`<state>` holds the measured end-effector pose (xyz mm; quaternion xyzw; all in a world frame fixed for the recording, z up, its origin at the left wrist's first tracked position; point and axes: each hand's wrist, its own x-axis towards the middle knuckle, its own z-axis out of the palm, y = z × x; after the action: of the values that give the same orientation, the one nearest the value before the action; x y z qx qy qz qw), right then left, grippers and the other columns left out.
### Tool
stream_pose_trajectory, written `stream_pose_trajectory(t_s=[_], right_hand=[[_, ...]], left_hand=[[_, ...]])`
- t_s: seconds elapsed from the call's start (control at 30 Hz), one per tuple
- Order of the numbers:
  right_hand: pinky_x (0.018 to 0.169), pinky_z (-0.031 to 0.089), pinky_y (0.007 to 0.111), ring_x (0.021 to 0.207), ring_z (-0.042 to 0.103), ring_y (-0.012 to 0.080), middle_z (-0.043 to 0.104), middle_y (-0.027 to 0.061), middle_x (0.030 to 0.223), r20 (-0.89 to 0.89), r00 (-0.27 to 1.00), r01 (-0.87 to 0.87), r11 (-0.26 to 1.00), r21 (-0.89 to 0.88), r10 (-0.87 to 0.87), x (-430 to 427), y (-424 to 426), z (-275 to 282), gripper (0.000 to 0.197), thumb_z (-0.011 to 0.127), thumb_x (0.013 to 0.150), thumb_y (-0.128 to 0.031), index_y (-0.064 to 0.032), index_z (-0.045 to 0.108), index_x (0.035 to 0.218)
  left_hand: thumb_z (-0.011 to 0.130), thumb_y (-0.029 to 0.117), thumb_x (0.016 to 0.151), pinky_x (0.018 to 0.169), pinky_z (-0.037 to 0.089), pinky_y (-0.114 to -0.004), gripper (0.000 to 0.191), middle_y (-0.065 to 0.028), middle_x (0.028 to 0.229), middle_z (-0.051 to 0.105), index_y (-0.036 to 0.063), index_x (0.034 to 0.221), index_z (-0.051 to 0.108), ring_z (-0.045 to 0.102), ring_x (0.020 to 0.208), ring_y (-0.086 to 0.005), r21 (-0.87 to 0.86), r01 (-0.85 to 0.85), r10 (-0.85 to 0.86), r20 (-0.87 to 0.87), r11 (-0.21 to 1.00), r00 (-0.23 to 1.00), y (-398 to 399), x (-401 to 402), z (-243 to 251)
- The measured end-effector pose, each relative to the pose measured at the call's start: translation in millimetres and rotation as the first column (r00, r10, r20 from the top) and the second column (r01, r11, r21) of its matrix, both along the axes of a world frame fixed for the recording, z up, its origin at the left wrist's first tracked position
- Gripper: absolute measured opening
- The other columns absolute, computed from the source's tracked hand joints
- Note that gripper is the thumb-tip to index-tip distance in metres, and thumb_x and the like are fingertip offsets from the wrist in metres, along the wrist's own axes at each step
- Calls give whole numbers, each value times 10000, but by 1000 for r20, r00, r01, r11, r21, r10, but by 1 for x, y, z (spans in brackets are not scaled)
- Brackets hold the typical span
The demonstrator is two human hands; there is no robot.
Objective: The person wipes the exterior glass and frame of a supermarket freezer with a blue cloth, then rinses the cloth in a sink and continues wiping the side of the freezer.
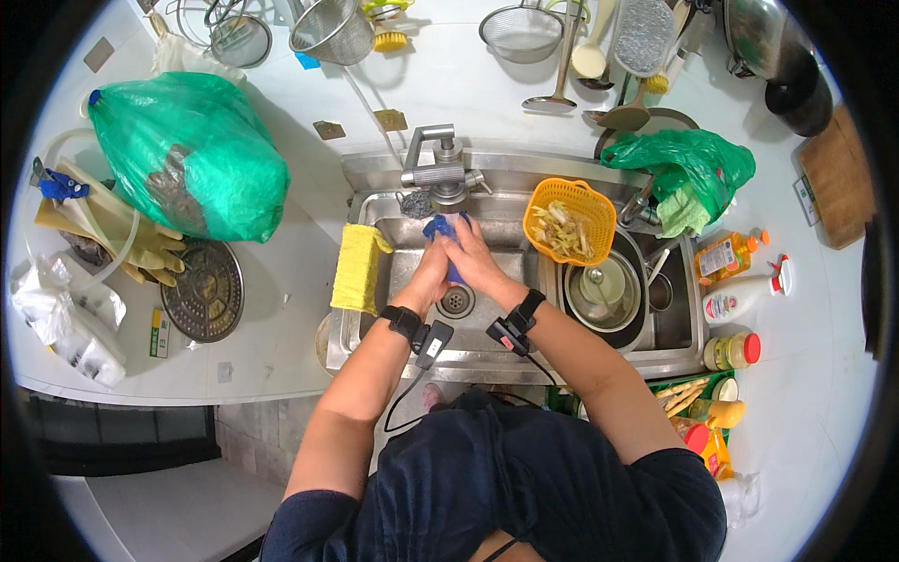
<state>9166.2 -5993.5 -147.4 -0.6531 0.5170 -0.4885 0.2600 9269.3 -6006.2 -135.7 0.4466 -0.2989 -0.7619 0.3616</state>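
Observation:
My left hand [430, 272] and my right hand [477, 258] are pressed together over the left basin of a stainless steel sink [502, 340], below the faucet [437, 168]. Between them is a blue cloth-like item [440, 226], which sticks out above the fingers and below the palms; my hands hide most of it. The drain strainer [456, 301] lies just under my hands. A steel scouring pad [416, 204] sits by the faucet's base. To the right, an orange plastic basket [605, 211] holds pale yellow-green vegetable pieces [562, 230].
A yellow cloth [356, 270] hangs over the sink's left rim. Metal bowls [572, 305] stand in the right basin. A green plastic bag [204, 154], rubber gloves [133, 232] and a round metal rack [204, 291] are at left. Bottles [730, 258] and a jar [730, 351] stand right.

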Motion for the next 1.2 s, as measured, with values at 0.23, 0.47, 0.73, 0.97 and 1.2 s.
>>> stream_pose_trajectory(t_s=[0.23,0.47,0.73,0.97,1.2], right_hand=[[789,431,505,868,523,501,488,323,1002,-272,962,58,990,126,-22,-9,-9,9,412,444,915,-269,2,409,1223],[775,446,445,816,575,400,593,240,863,35,999,-11,942,335,-1,-29,-32,-15,436,397,933,-385,13,569,986],[825,451,328,921,561,201,571,97,1023,755,636,-412,757,508,-161,-31,-15,12,455,491,898,-392,-35,469,1178],[906,391,450,1028,478,450,450,311,1137,-153,988,60,981,183,-32,2,11,29,526,522,865,-257,-18,353,1302],[735,449,485,881,555,446,581,256,947,-275,959,104,986,128,-66,-10,-6,20,308,439,916,-252,-43,466,1140]], left_hand=[[310,296,989,817,447,-327,395,-131,1081,564,-12,1183,462,548,949,-189,-200,31,21,250,979,968,-10,-1,-21],[354,317,973,735,455,-309,425,-112,1012,587,-56,1122,494,546,893,-161,-238,215,-104,405,947,908,-16,9,-35],[508,355,918,713,516,-369,670,-157,1250,456,49,1397,154,553,992,-222,-127,-18,51,259,992,964,19,-7,28],[340,297,976,766,480,-343,360,-127,1012,556,5,1153,454,563,899,-204,-109,-97,103,47,989,994,-9,4,-3],[321,327,984,548,435,-262,333,-46,805,556,58,1004,517,507,641,-120,-150,5,23,183,989,983,-17,4,0]])
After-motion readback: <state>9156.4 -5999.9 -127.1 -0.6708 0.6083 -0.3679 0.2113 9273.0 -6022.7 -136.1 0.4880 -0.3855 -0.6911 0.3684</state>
